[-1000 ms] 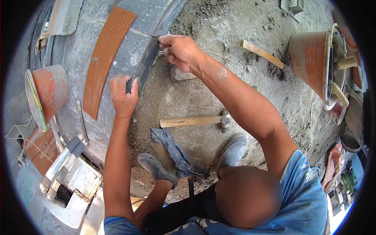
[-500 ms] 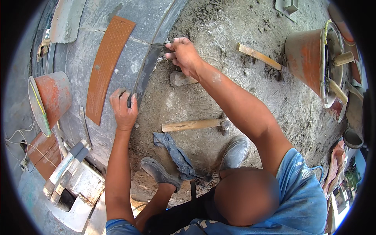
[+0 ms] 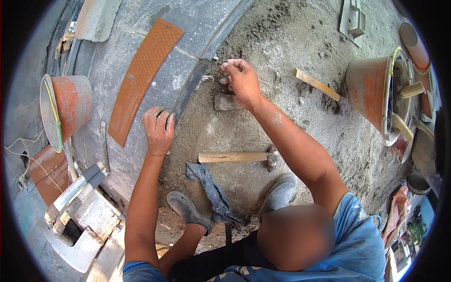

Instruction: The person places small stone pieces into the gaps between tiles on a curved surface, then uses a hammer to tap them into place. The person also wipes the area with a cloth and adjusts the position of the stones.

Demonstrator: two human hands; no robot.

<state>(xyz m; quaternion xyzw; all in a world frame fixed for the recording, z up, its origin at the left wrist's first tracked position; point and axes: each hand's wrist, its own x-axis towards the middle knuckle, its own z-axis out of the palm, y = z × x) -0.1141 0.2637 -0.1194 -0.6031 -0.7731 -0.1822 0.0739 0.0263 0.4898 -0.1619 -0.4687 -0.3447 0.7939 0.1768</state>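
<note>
My left hand (image 3: 158, 132) is at the edge of the grey stone slabs (image 3: 185, 37), fingers curled; whatever lies under its fingertips is hidden. My right hand (image 3: 239, 82) is off the edge, right of the slab joint, over dusty ground, with loosely bent, separated fingers and nothing visible in them. Below it is a small mortar-smeared block (image 3: 224, 102). A brown dimpled curved strip (image 3: 141, 82) lies on the slabs, left of both hands. A wooden-handled hammer (image 3: 235, 157) lies below my hands, near a crumpled blue-grey cloth (image 3: 206, 188) and my feet.
An orange bucket (image 3: 364, 94) with handles sticking out is at right, near a wooden-handled tool (image 3: 315, 85) and a float (image 3: 352, 23). Another bucket (image 3: 70, 108) is at left, above cords and a mortar-splattered machine (image 3: 84, 211). Loose rubble and dust cover the ground.
My right hand has drawn away from the slab joint toward the right and lower relative to it. My left hand stays at the edge; the whole view has shifted slightly.
</note>
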